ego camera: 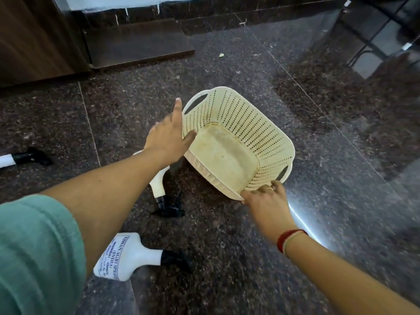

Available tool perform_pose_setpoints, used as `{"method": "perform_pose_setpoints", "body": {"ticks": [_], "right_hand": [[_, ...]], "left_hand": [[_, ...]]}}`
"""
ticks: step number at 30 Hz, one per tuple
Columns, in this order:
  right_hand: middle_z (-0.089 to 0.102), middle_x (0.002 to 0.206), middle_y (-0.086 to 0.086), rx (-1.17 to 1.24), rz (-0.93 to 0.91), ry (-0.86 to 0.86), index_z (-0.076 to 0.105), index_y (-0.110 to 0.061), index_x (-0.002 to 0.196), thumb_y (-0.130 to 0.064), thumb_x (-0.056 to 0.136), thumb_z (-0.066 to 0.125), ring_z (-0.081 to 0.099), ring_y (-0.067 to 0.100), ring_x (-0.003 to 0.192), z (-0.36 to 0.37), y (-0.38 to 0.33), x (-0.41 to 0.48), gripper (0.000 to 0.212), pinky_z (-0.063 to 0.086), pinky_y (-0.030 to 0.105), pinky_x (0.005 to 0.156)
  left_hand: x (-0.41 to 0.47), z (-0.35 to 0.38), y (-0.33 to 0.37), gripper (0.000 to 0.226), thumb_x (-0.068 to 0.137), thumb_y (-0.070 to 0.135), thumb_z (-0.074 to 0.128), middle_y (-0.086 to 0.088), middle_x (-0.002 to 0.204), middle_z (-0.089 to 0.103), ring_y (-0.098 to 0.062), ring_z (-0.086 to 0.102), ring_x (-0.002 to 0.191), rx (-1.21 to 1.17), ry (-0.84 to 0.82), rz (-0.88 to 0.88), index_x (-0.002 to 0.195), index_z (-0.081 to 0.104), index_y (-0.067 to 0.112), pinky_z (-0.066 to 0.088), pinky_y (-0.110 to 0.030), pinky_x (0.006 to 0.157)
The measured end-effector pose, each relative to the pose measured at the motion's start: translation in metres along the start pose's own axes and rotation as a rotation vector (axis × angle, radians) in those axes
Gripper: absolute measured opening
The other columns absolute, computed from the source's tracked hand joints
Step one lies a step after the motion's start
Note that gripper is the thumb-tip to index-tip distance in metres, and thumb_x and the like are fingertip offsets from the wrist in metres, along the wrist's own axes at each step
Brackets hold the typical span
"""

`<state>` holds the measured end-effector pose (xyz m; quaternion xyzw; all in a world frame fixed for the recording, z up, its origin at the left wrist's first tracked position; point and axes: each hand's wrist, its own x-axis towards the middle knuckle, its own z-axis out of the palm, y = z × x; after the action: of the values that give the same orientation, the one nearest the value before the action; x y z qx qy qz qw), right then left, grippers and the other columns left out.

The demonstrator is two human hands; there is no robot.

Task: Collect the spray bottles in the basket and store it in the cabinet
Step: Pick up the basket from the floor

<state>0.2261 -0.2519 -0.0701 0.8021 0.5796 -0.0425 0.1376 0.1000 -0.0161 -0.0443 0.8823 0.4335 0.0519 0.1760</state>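
Note:
A cream perforated basket [254,133] lies tilted on the dark floor, its empty inside facing me. My right hand [267,203] grips its near rim. My left hand [169,135] is spread open against the basket's left rim, fingers apart. Three white spray bottles with black trigger heads lie on their sides on the floor. One [127,255] with printed text is near my left elbow. A second spray bottle [159,187] lies under my left forearm, partly hidden. A third spray bottle [22,158] is at the far left edge.
A brown wooden cabinet [34,37] stands at the back left, with a dark board [136,44] leaning or lying beside it. A black metal frame [372,35] is at the back right. The polished stone floor [329,155] has small bits of debris.

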Motion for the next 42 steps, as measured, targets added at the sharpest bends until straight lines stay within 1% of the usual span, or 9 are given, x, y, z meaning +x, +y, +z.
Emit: {"method": "perform_pose_setpoints", "body": {"ticks": [5, 9, 11, 14, 19, 22, 24, 29, 42], "right_hand": [[0.069, 0.067, -0.009, -0.028, -0.084, 0.018, 0.062, -0.031, 0.084, -0.013, 0.071, 0.073, 0.066, 0.021, 0.080, 0.021, 0.028, -0.027, 0.024, 0.031, 0.050, 0.108], [0.069, 0.072, -0.012, -0.047, -0.181, 0.121, 0.063, -0.031, 0.094, -0.017, 0.073, 0.071, 0.065, 0.020, 0.085, 0.031, 0.047, -0.027, 0.027, 0.021, 0.049, 0.112], [0.071, 0.085, -0.008, -0.001, -0.279, 0.150, 0.063, -0.028, 0.106, -0.034, 0.085, 0.061, 0.064, 0.021, 0.096, 0.032, 0.057, -0.023, 0.022, 0.016, 0.051, 0.113], [0.060, 0.125, -0.001, 0.108, -0.297, 0.143, 0.049, -0.026, 0.132, -0.066, 0.089, 0.031, 0.051, 0.021, 0.123, 0.023, 0.066, -0.017, 0.061, 0.012, 0.054, 0.116], [0.017, 0.157, 0.011, 0.728, 0.446, 0.231, 0.007, -0.019, 0.151, -0.044, 0.088, 0.058, 0.018, 0.030, 0.144, 0.018, 0.056, 0.013, 0.086, 0.015, 0.046, 0.117], [0.048, 0.141, 0.010, 1.235, 0.823, 0.199, 0.013, -0.028, 0.150, -0.009, 0.086, 0.054, 0.049, 0.032, 0.125, 0.014, 0.053, 0.037, 0.078, 0.040, 0.046, 0.106], [0.060, 0.124, 0.011, 1.200, 0.890, 0.257, 0.030, -0.034, 0.144, -0.003, 0.084, 0.042, 0.057, 0.031, 0.111, 0.015, 0.051, 0.040, 0.068, 0.047, 0.046, 0.098], [0.055, 0.083, -0.010, 1.047, 0.803, 0.380, 0.043, -0.039, 0.124, -0.003, 0.082, 0.035, 0.059, 0.024, 0.087, 0.000, 0.044, 0.030, 0.056, 0.053, 0.044, 0.084], [0.057, 0.097, -0.004, 1.028, 0.382, 0.294, 0.036, -0.032, 0.138, -0.001, 0.088, 0.036, 0.055, 0.015, 0.089, -0.166, -0.085, 0.029, 0.060, 0.043, 0.028, 0.085]], "left_hand": [[0.001, 0.020, 0.016, 0.060, 0.086, 0.006, 0.047, -0.023, 0.103, 0.061, -0.039, 0.054, 0.083, 0.004, -0.016, -0.087, 0.140, 0.021, 0.013, 0.042, -0.043, 0.066], [-0.008, 0.036, 0.010, 0.046, 0.082, -0.001, 0.047, -0.026, 0.103, 0.056, -0.042, 0.056, 0.089, 0.031, -0.045, -0.111, 0.124, 0.028, 0.004, 0.036, -0.040, 0.064], [-0.012, 0.040, 0.008, 0.046, 0.083, -0.001, 0.047, -0.026, 0.105, 0.055, -0.043, 0.055, 0.092, 0.017, -0.056, -0.159, 0.123, 0.027, 0.004, 0.036, -0.040, 0.064], [-0.015, 0.040, 0.006, 0.040, 0.083, -0.001, 0.047, -0.024, 0.104, 0.056, -0.041, 0.056, 0.090, -0.014, -0.061, -0.200, 0.117, 0.028, 0.004, 0.037, -0.041, 0.063], [-0.019, 0.043, 0.003, 0.027, 0.085, 0.005, 0.051, -0.020, 0.098, 0.059, -0.038, 0.056, 0.087, -0.055, -0.051, -0.231, 0.103, 0.031, 0.006, 0.039, -0.040, 0.062], [-0.023, 0.048, -0.003, 0.017, 0.090, 0.003, 0.045, -0.025, 0.102, 0.061, -0.042, 0.058, 0.092, -0.116, 0.000, -0.207, 0.103, 0.034, 0.005, 0.038, -0.041, 0.064], [-0.030, 0.050, -0.005, 0.015, 0.091, 0.000, 0.043, -0.024, 0.098, 0.061, -0.040, 0.057, 0.086, -0.165, 0.034, -0.200, 0.099, 0.033, 0.007, 0.036, -0.041, 0.062], [-0.056, 0.031, -0.009, 0.016, 0.090, -0.001, 0.040, -0.012, 0.081, 0.052, -0.027, 0.045, 0.071, -0.252, 0.111, -0.239, 0.096, 0.030, 0.009, 0.035, -0.039, 0.060], [-0.185, -0.139, -0.098, 0.012, 0.091, 0.003, 0.040, -0.012, 0.085, 0.054, -0.032, 0.050, 0.076, -0.313, 0.269, -0.573, 0.100, 0.034, 0.006, 0.040, -0.041, 0.063]]}}
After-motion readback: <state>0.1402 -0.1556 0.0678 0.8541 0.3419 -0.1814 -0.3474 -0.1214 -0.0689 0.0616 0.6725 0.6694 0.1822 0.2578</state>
